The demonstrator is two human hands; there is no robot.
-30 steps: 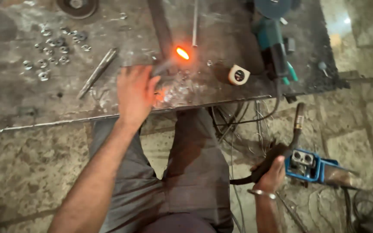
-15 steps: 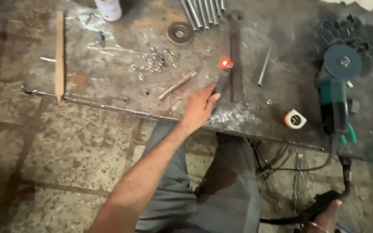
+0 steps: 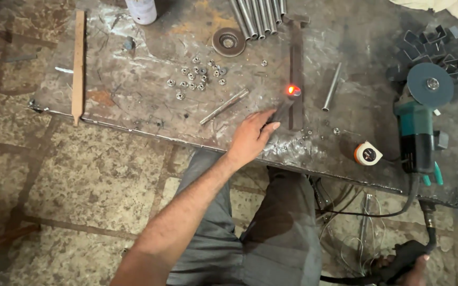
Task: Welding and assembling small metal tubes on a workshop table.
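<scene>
My left hand [image 3: 253, 136] rests on the steel table [image 3: 133, 100], fingers closed over the near end of a short dark metal piece [image 3: 283, 110]. That piece leans against a long flat bar [image 3: 296, 63]. A weld spot [image 3: 293, 90] glows orange where they meet, just beyond my fingertips. My right hand [image 3: 405, 263] hangs low at the bottom right, below the table edge, gripping a black welding handle [image 3: 412, 252] with a thick cable. Only part of that hand shows.
A teal angle grinder [image 3: 419, 124] and a small tape measure [image 3: 368, 153] lie right of the weld. Loose nuts [image 3: 197, 77], two short rods [image 3: 223, 107] [image 3: 332, 87], a grinding disc [image 3: 229, 41], steel tubes [image 3: 255, 16] and a wooden strip [image 3: 78, 63] lie on the table. Cables [image 3: 356, 222] hang under it.
The view has swung left and pulled back. My left hand closed from flat and spread onto the dark piece. My right hand with the welding handle dropped to the bottom edge of view.
</scene>
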